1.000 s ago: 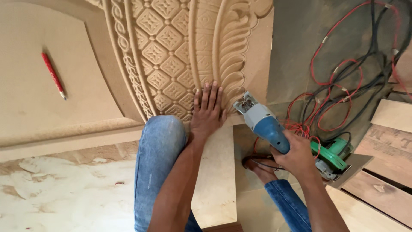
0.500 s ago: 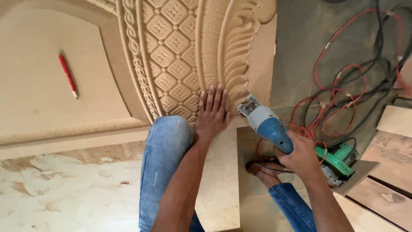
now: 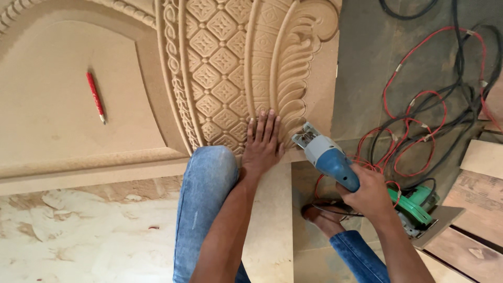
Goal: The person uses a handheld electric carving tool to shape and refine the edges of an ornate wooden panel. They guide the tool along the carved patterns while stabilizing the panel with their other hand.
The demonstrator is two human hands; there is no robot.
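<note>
Broadly, left to right:
Plain field: the left part of the carved board [image 3: 63,105] is a smooth recessed arch with a raised moulding along its lower edge; a red pencil [image 3: 96,97] lies loose on it, well apart from both hands.
Carving: right of the arch run a narrow beaded border, a wide band of diamond lattice with small flowers, then fluted ribs and a feathered leaf scroll curling at the top right.
Progress: by the look of it the relief is cut across the whole visible board, crisp and even in its tan colour; work now sits at the lower right edge, so what remains seems to be trimming or cleaning that edge, though the pictures cannot show how much.
Left hand [image 3: 262,144]: flat on the lattice near the bottom edge, fingers together and pointing up, pressing the board down; it holds nothing.
Knee: a knee in blue jeans [image 3: 207,183] rests against the board's lower edge, just left of that hand.
Right hand [image 3: 369,191]: wrapped tight around the blue body of a power tool [image 3: 325,154], whose grey head touches the board's edge below the leaf scroll.
Floor: red and black cables [image 3: 419,120] coil on the floor to the right, near a green circular saw [image 3: 414,204] beside the wrist.
</note>
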